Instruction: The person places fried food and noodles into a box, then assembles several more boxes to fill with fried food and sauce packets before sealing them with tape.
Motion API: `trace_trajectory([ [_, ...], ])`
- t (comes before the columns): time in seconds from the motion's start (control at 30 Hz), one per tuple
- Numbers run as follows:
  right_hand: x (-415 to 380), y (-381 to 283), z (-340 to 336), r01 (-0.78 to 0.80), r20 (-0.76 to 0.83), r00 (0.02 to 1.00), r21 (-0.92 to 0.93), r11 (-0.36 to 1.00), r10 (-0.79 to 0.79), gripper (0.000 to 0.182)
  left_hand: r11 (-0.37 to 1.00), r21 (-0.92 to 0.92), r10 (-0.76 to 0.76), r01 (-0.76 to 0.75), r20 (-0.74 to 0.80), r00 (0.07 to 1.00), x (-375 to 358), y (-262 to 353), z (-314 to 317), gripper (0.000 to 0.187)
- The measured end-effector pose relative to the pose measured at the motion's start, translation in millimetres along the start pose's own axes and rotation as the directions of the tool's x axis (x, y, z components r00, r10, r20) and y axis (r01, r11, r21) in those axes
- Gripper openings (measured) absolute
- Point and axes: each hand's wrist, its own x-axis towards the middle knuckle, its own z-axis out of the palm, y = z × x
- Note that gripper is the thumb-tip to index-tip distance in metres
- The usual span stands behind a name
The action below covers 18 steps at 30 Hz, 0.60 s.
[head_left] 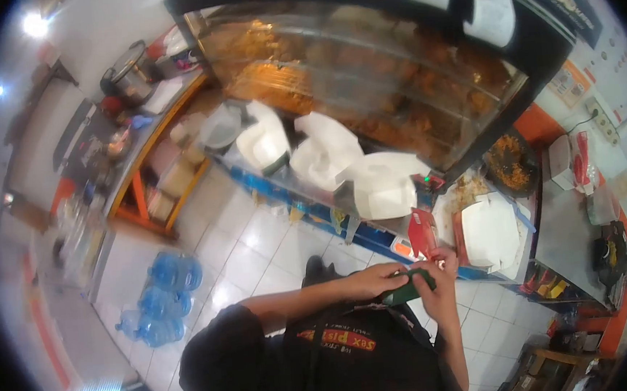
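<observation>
In front of my chest both hands grip a small dark green object (409, 287), flat-sided and partly covered by fingers, whose kind I cannot tell. My left hand (372, 281) closes on its left side with the thumb along the top. From the right, my right hand (437, 283) wraps its other end. A red card-like packet (422, 231) stands up just beyond the right fingertips, at the counter edge. Three open white paper food boxes (387, 192) line the counter ahead, lids folded back.
A glass display case (363, 68) of fried food rises behind the boxes. To the right are a white tray (488, 233), a dark pan of browned bits (509, 166) and a metal counter (567, 239). Several blue water jugs (166, 296) stand on the tiled floor at left.
</observation>
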Motion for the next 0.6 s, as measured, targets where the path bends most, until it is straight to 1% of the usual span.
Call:
trace_trajectory([
  [0.03, 0, -3, 3, 0.001, -0.035, 0.999, 0.015, 1.000, 0.000, 0.019, 1.000, -0.013, 0.015, -0.015, 0.020, 1.000, 1, -4, 0, 0.037],
  [0.07, -1, -4, 3, 0.001, -0.072, 0.997, 0.029, 1.000, 0.001, 0.019, 0.994, -0.089, 0.057, -0.056, 0.010, 0.998, 5, -12, 1, 0.037],
  [0.13, -2, 8, 3, 0.052, -0.027, 0.998, 0.058, 0.997, -0.051, 0.018, 0.994, -0.071, 0.089, -0.088, 0.012, 0.996, 11, -16, -1, 0.035],
  [0.17, -3, 16, 1, 0.083, 0.014, 0.996, 0.033, 0.996, -0.084, 0.022, 0.994, -0.056, 0.097, -0.096, 0.032, 0.995, 14, -15, -5, 0.035],
  [0.2, -8, 17, 1, 0.083, -0.004, 0.997, 0.025, 0.996, -0.083, 0.022, 0.986, -0.149, 0.083, -0.079, 0.022, 0.996, 15, -14, -8, 0.034],
  [0.23, -12, 16, 3, 0.014, -0.201, 0.979, 0.160, 0.987, 0.019, 0.028, 0.968, -0.242, 0.067, -0.062, 0.010, 0.998, 15, -15, -9, 0.033],
  [0.27, -13, 16, 4, -0.018, -0.372, 0.918, 0.303, 0.953, 0.136, 0.034, 0.970, -0.232, 0.076, -0.069, 0.019, 0.997, 18, -18, -12, 0.033],
  [0.3, -12, 19, 1, -0.059, -0.475, 0.839, 0.406, 0.912, 0.266, 0.047, 0.880, -0.443, 0.179, -0.170, -0.022, 0.984, 21, -25, -14, 0.031],
  [0.33, -15, 22, -4, -0.051, -0.484, 0.835, 0.402, 0.914, 0.260, 0.047, 0.734, -0.629, 0.264, -0.257, -0.084, 0.961, 25, -31, -18, 0.029],
  [0.37, -21, 25, -9, -0.045, -0.349, 0.857, 0.683, 0.729, 0.380, 0.046, 0.555, -0.793, 0.380, -0.251, -0.027, 0.925, 26, -28, -25, 0.038],
  [0.4, -25, 27, -14, -0.053, -0.179, 0.877, 0.887, 0.459, 0.446, 0.046, 0.557, -0.792, 0.384, -0.250, -0.021, 0.923, 26, -25, -28, 0.038],
  [0.43, -32, 25, -21, -0.055, -0.033, 0.906, 0.979, 0.196, 0.421, 0.045, 0.556, -0.798, 0.397, -0.231, 0.011, 0.918, 27, -21, -30, 0.039],
  [0.47, -32, 26, -22, -0.050, -0.039, 0.907, 0.979, 0.200, 0.419, 0.045, 0.555, -0.804, 0.413, -0.214, 0.042, 0.910, 28, -15, -31, 0.040],
  [0.5, -33, 29, -22, 0.033, -0.161, 0.885, 0.958, 0.286, 0.437, 0.044, 0.515, -0.838, 0.435, -0.182, 0.072, 0.898, 33, -21, -34, 0.051],
  [0.53, -33, 31, -21, 0.111, -0.280, 0.850, 0.923, 0.369, 0.447, 0.043, 0.517, -0.836, 0.435, -0.181, 0.075, 0.897, 38, -21, -33, 0.051],
  [0.57, -32, 37, -25, 0.153, -0.341, 0.822, 0.904, 0.399, 0.457, 0.042, 0.672, -0.660, 0.346, -0.338, -0.124, 0.930, 41, -11, -29, 0.055],
  [0.6, -32, 39, -29, 0.157, -0.344, 0.821, 0.903, 0.399, 0.456, 0.042, 0.802, -0.423, 0.295, -0.422, -0.335, 0.895, 41, -3, -25, 0.059],
])
